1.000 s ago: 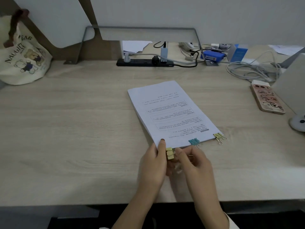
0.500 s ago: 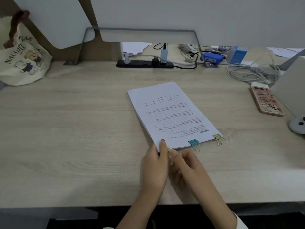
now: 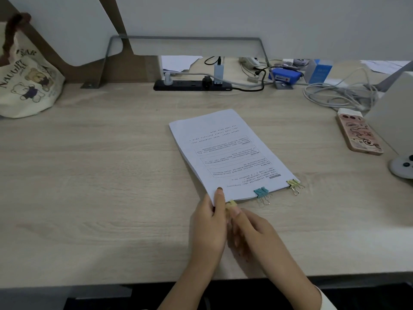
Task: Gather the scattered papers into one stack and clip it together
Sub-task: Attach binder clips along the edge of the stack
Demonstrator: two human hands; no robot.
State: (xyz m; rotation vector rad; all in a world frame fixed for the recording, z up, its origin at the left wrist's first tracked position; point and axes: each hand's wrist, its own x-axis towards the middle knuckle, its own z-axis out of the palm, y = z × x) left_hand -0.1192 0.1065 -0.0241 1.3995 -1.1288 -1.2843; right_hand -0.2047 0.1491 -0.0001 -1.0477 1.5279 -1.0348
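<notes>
One stack of printed white papers [image 3: 225, 153] lies at an angle on the wooden desk [image 3: 89, 186]. A blue binder clip [image 3: 262, 193] and a yellow binder clip [image 3: 293, 184] grip its near edge. My left hand [image 3: 209, 222] pinches the stack's near left corner, thumb on top. My right hand [image 3: 252, 231] pinches a second yellow binder clip [image 3: 231, 204] against the same edge, right beside the left thumb. Its handles are hidden by my fingers.
A phone in a patterned case [image 3: 358, 133] and a coil of grey cables [image 3: 339, 95] lie at the right. A black power strip [image 3: 192, 86] runs along the back. A printed tote bag [image 3: 26, 86] stands at the far left. A white lamp base [image 3: 402, 167] sits at the right edge.
The yellow clip in my right hand has gone from off the paper to up against the stack's near edge. My left hand has stayed on the corner.
</notes>
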